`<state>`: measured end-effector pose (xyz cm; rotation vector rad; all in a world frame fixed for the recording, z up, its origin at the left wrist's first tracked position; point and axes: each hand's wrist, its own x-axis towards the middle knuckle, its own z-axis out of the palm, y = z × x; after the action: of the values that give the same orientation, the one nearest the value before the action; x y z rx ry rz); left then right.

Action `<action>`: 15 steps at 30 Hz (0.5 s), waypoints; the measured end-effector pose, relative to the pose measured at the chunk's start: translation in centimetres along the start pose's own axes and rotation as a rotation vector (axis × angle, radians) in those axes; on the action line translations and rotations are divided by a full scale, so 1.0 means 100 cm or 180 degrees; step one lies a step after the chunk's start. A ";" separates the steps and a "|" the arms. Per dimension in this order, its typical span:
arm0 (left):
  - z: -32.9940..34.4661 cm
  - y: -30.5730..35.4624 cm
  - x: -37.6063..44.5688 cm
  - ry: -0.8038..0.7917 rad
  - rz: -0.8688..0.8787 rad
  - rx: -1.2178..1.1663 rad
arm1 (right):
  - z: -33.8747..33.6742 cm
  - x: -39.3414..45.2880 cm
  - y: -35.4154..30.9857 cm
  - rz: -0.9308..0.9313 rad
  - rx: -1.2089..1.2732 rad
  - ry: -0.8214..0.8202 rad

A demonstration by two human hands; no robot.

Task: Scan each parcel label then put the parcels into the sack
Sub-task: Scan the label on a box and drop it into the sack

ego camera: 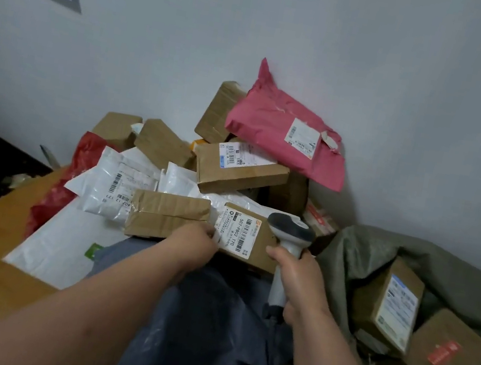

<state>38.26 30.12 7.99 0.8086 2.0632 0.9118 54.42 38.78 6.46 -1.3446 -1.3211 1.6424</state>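
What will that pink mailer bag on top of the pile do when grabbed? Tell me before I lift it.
The pink mailer bag looks like thin, wrinkled plastic, so it will probably flop and sag rather than stay flat. It bulges softly, suggesting light, pliable contents. It leans against the wall on top of the cardboard boxes, so it may slide off if nudged.

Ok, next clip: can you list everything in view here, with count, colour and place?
cardboard boxes: several, brown, heaped by the wall
labelled box: one, brown, front of the heap
pink mailer: one, top of the heap
white mailers: several, left of the heap
red bag: one, far left
dark blue bag: one, under the arms
sack: one, grey-green, right, two boxes inside
scanner: one, grey-white
left hand: grips the labelled box
right hand: grips the scanner
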 end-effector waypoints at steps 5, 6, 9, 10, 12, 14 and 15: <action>-0.010 0.011 -0.007 -0.0061 0.0178 -0.1825 | -0.015 -0.020 0.001 -0.0107 0.0459 0.0229; -0.011 0.016 -0.011 -0.0151 0.0243 -0.2121 | -0.018 -0.026 0.001 -0.0152 0.0536 0.0213; -0.008 0.026 -0.020 -0.0362 0.0535 -0.2396 | -0.021 -0.047 0.001 -0.0284 0.0574 0.0096; -0.007 0.027 -0.024 -0.0354 0.0681 -0.2378 | -0.020 -0.054 0.001 -0.0322 0.0599 0.0056; -0.003 0.029 -0.030 -0.0214 0.1016 -0.2269 | -0.019 -0.068 0.002 -0.0404 0.0645 0.0018; -0.001 0.028 -0.036 0.0000 0.1240 -0.2068 | -0.020 -0.080 0.004 -0.0478 0.0665 0.0033; 0.000 0.026 -0.038 0.0035 0.1258 -0.2087 | -0.022 -0.086 0.004 -0.0519 0.0683 0.0028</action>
<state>40.97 28.69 11.46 0.8428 1.4704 1.6895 58.94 31.56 8.87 -1.0879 -1.1790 1.6130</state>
